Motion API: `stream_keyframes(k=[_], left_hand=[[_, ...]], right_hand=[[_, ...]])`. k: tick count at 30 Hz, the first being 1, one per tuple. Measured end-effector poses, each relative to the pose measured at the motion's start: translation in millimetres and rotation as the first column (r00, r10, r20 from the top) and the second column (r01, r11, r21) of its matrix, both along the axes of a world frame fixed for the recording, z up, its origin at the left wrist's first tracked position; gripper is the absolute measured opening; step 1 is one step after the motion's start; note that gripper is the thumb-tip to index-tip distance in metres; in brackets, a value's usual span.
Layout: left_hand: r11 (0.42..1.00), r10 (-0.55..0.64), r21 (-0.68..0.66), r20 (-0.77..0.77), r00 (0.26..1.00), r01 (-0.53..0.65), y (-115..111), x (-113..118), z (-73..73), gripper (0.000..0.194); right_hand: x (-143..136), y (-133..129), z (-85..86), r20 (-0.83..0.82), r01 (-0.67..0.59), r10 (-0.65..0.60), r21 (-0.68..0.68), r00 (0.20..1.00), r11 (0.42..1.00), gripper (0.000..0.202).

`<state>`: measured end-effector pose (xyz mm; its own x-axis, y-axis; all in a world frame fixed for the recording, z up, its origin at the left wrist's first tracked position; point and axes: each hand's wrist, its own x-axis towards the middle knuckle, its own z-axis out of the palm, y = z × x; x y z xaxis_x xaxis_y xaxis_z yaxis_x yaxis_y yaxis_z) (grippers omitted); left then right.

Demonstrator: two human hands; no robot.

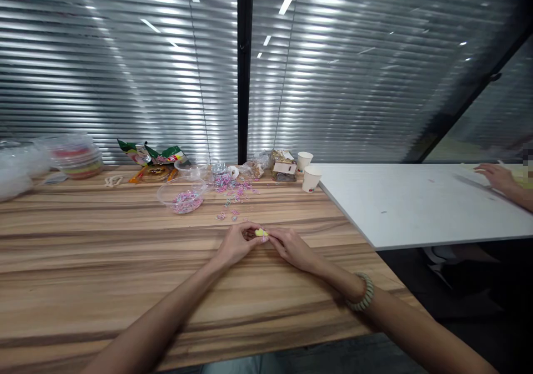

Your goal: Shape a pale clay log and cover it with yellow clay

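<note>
Over the middle of the wooden table, a small yellow piece [261, 232] is pinched between the fingertips of both hands. My left hand [238, 245] comes in from the lower left, its thumb and fingers closed on the piece. From the other side, my right hand [293, 247] has its fingers pressed together at the right end of it. A little pink shows by the fingertips, too small to make out. Just beyond the hands lie a few small pastel loops [220, 216]. More such loops fill a clear plastic bowl [164, 196] to the left.
A heap of pastel loops [225, 182] lies behind the bowl. At the back stand two paper cups [311, 178], a small model house [284, 166], a green snack bag [169, 155] and stacked plastic tubs [79, 160]. Another person's hand [497, 177] is over the white table [416, 207].
</note>
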<state>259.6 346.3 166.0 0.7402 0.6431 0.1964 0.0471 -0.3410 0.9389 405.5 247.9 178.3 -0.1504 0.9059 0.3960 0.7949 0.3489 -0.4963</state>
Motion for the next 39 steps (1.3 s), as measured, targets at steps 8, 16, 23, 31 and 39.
stream_keyframes(k=[8,16,23,31,39], left_hand=[[0.992,-0.007,0.123,-0.103,0.995,0.02,-2.2,-1.8,12.2,0.029],[0.991,-0.13,0.069,0.195,0.972,0.118,-19.6,-5.4,35.2,0.017],[0.887,-0.109,-0.425,0.183,0.977,0.179,-16.1,0.5,26.2,0.024],[0.709,0.031,-0.688,0.248,0.968,0.154,-12.3,2.0,22.2,0.019],[0.844,-0.014,-0.524,0.192,0.981,0.115,-12.1,-1.5,22.8,0.025]], right_hand=[[1.6,3.2,-3.0,-0.154,0.194,-0.186,0.043,0.971,0.98,0.024],[5.9,7.2,-0.3,-0.257,0.246,-0.241,-0.014,0.936,0.969,0.032],[0.0,0.4,-1.4,-0.258,0.166,-0.154,0.027,0.954,0.986,0.027],[3.9,0.8,0.0,0.0,-0.026,0.026,0.101,1.0,0.995,0.025],[10.8,1.2,-2.3,0.225,0.065,-0.083,0.087,0.971,0.994,0.028]])
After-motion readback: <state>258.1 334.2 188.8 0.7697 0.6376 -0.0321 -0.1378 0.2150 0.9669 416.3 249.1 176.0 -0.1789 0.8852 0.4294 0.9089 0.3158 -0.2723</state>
